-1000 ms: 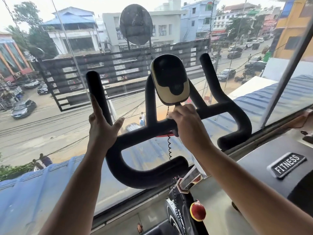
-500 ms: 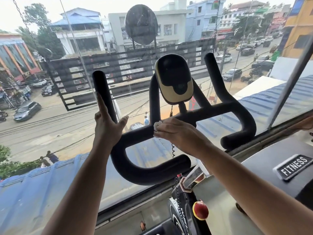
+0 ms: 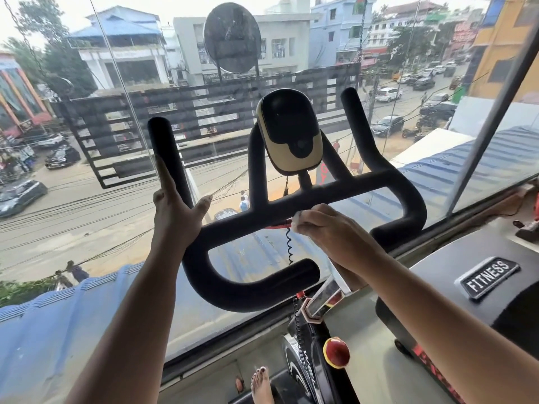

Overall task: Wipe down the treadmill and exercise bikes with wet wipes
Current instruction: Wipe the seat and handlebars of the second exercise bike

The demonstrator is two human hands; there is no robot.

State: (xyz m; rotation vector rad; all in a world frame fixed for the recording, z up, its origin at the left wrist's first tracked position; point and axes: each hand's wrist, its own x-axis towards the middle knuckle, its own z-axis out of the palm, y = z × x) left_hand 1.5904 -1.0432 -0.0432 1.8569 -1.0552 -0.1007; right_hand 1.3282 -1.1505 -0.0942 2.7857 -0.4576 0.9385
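Pinching a small wipe (image 3: 295, 218) against the middle of the handlebar (image 3: 364, 182), the right hand (image 3: 329, 228) could snag the coiled cord (image 3: 289, 246) hanging just beside it; the left hand (image 3: 175, 211), fingers straight, merely braces the left upright.

i see a wide glass window (image 3: 204, 360) ahead, daylight on a street (image 3: 73, 228) with cars (image 3: 20, 196), pale buildings (image 3: 122, 53) beyond.

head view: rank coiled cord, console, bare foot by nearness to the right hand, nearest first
1. coiled cord, just left of the right hand and its wet wipe
2. console, above the hand
3. bare foot, down on the floor
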